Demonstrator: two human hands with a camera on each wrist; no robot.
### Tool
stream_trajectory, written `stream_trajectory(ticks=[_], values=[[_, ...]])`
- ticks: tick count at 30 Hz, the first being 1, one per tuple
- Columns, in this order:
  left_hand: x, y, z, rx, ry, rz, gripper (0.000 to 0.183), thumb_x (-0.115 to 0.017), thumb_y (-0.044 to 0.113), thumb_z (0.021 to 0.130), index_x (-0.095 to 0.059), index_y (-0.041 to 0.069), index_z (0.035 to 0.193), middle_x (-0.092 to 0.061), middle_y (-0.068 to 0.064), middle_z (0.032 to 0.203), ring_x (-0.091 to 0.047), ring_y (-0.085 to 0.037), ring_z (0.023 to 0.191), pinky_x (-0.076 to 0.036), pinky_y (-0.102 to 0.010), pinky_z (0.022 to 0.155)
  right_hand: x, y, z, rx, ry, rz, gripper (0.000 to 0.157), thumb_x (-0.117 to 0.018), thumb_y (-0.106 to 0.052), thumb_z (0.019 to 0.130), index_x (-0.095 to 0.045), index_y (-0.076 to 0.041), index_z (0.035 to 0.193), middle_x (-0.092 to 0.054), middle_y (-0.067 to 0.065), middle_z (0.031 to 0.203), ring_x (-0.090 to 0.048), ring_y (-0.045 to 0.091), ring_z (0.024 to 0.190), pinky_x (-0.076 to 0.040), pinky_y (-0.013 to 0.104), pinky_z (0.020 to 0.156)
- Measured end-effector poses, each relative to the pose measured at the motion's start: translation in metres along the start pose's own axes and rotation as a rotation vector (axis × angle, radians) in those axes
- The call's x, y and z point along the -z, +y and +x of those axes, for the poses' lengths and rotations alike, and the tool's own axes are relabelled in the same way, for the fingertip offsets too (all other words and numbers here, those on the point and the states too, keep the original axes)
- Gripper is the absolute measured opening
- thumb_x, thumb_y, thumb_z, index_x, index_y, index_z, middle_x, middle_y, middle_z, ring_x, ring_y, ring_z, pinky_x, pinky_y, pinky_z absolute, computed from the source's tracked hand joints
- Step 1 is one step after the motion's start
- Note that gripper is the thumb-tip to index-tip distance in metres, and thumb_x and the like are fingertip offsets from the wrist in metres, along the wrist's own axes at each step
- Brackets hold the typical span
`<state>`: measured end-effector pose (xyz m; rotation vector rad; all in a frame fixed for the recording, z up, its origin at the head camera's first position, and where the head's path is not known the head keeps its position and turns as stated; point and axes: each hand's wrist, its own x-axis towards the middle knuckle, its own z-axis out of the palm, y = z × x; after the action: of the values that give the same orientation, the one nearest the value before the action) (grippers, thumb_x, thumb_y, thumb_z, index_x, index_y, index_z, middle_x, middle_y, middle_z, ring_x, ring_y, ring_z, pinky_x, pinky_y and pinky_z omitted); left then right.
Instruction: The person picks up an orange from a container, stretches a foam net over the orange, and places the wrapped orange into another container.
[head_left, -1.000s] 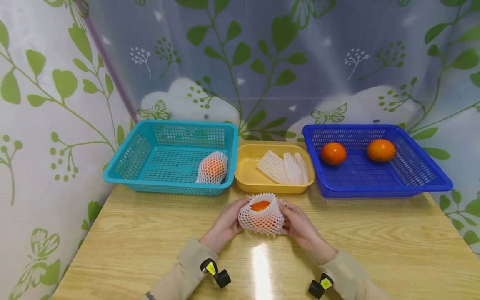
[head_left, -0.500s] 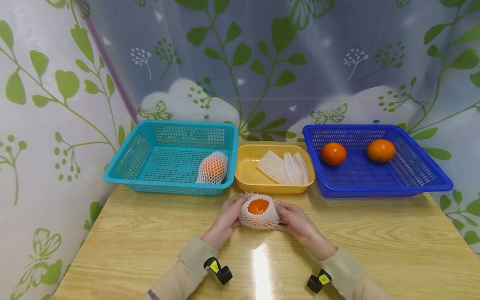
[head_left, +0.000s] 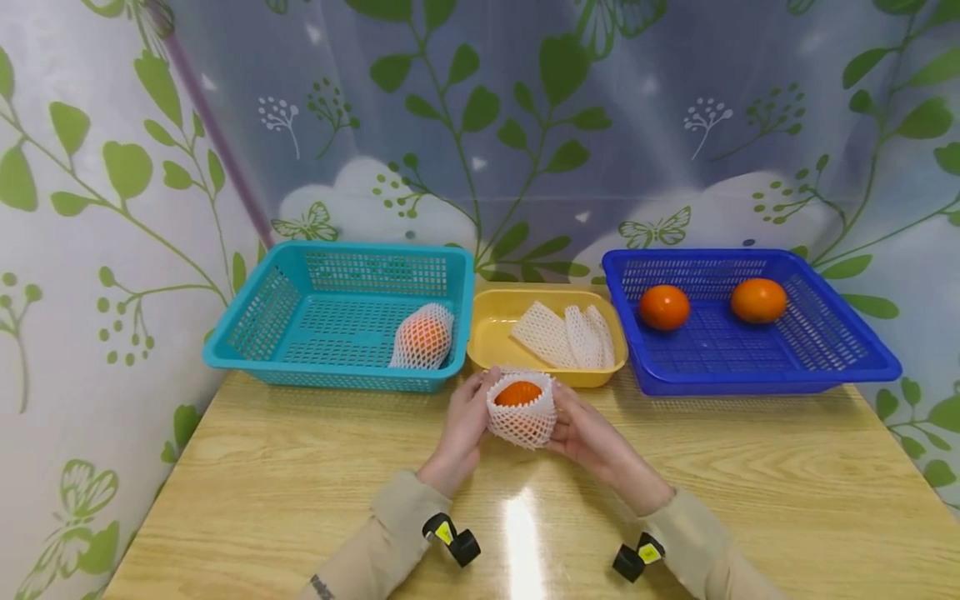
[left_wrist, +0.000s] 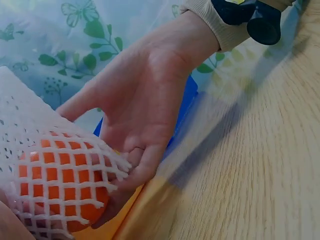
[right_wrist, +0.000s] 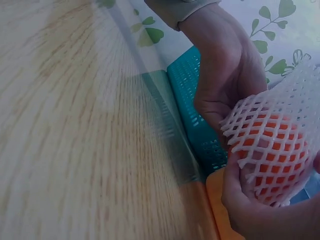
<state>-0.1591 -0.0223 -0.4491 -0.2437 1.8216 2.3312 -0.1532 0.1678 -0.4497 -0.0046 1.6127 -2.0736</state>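
Observation:
A glossy orange-red round fruit (head_left: 519,394) sits inside a white foam net sleeve (head_left: 522,429), its top showing through the sleeve's open end in the head view. My left hand (head_left: 465,423) grips the sleeved fruit from the left, with the thumb at the net's rim. From the right, my right hand (head_left: 588,439) holds it too, fingers along the net's side. In the left wrist view, the right hand (left_wrist: 145,110) curves round the far side of the netted fruit. The right wrist view has the left hand (right_wrist: 227,75) behind the net, with fingers partly beneath it.
Behind the hands, a yellow tray (head_left: 491,367) holds several flat foam nets (head_left: 551,335). To its left, a teal basket (head_left: 247,360) contains one netted fruit (head_left: 423,337). A blue basket (head_left: 750,382) on the right holds two bare fruits (head_left: 664,307). All stand on a wooden table (head_left: 300,467).
Both hands have lifted the sleeved fruit slightly up toward the yellow tray. The net's opening has tilted and changed shape, and the left hand has shifted right and forward.

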Motion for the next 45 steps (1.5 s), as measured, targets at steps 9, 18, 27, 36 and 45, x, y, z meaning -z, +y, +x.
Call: stream_trajectory(ticks=[9, 18, 27, 36, 45], values=[[-0.003, -0.001, 0.002, -0.066, -0.001, -0.044, 0.039, -0.057, 0.038, 0.104, -0.063, 0.001, 0.115, -0.062, 0.000, 0.096, -0.055, -0.011, 0.086, -0.047, -0.021, 0.073, -0.005, -0.007, -0.006, 0.012, -0.044, 0.064, 0.059, -0.039, -0.043, 0.109, -0.030, -0.002, 0.151, -0.061, 0.003, 0.117, -0.063, 0.014, 0.101, -0.053, 0.026, 0.092], [-0.003, 0.002, -0.001, 0.026, -0.096, -0.134, 0.041, -0.054, 0.029, 0.105, -0.064, -0.003, 0.129, -0.066, 0.005, 0.103, -0.056, -0.009, 0.095, -0.047, -0.022, 0.081, -0.009, -0.012, -0.013, 0.069, -0.123, 0.062, 0.069, -0.035, -0.050, 0.108, -0.022, -0.001, 0.155, -0.060, -0.003, 0.123, -0.064, 0.011, 0.107, -0.054, 0.027, 0.094], [-0.003, 0.003, -0.002, 0.119, -0.229, -0.182, 0.061, -0.039, 0.048, 0.108, -0.048, 0.000, 0.144, -0.059, -0.007, 0.130, -0.055, -0.014, 0.107, -0.046, -0.027, 0.086, -0.013, -0.011, -0.014, 0.158, 0.072, 0.063, 0.042, -0.046, -0.036, 0.109, -0.042, -0.005, 0.137, -0.067, -0.005, 0.107, -0.070, 0.010, 0.090, -0.058, 0.025, 0.078], [-0.006, 0.005, -0.005, 0.236, -0.331, -0.389, 0.049, -0.030, 0.043, 0.109, -0.047, 0.009, 0.140, -0.059, 0.002, 0.116, -0.057, -0.009, 0.102, -0.050, -0.021, 0.085, -0.017, -0.009, -0.016, 0.216, 0.087, 0.145, 0.019, -0.047, -0.030, 0.109, -0.058, -0.018, 0.118, -0.072, -0.008, 0.097, -0.067, 0.004, 0.087, -0.056, 0.021, 0.076], [-0.006, 0.013, -0.008, 0.234, -0.345, -0.430, 0.046, -0.030, 0.045, 0.110, -0.051, 0.014, 0.137, -0.062, 0.001, 0.113, -0.063, -0.008, 0.100, -0.054, -0.022, 0.084, -0.015, -0.012, -0.013, 0.308, 0.201, -0.065, 0.039, -0.043, -0.029, 0.110, -0.044, -0.008, 0.144, -0.056, -0.001, 0.126, -0.059, 0.013, 0.110, -0.051, 0.026, 0.093]])
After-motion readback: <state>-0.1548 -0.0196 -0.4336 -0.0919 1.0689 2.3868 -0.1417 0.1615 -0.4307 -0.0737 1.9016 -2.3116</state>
